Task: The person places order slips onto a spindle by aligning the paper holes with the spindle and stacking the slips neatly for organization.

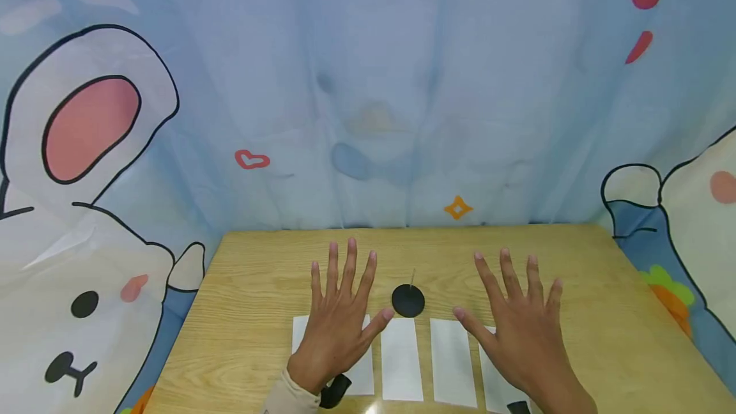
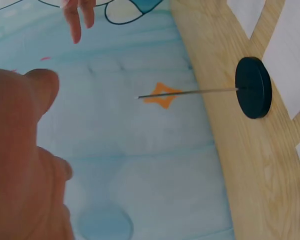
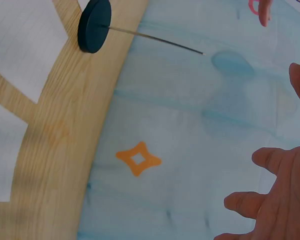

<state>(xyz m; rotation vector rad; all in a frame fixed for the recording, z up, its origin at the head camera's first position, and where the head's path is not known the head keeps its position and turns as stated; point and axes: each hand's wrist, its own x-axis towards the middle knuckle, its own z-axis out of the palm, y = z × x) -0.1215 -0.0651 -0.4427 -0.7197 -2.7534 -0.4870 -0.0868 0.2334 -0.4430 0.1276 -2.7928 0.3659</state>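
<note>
One thin rod (image 2: 195, 92) points up from its round black base (image 1: 408, 301); I see left hand (image 1: 338, 328) and right hand (image 1: 524, 334) either side, clear of it, both spread wide.

Left of the black disc (image 1: 408, 301), the left hand (image 1: 339, 324) hides the middle of some white paper (image 1: 361, 375), its sheet count unclear; right of it, the right hand (image 1: 526, 334) covers part of another sheet (image 1: 498, 391). The disc's thin rod (image 2: 205, 91) shows faintly in the head view, whose lower edge crops the sleeve (image 1: 292, 395) left of the disc.
</note>
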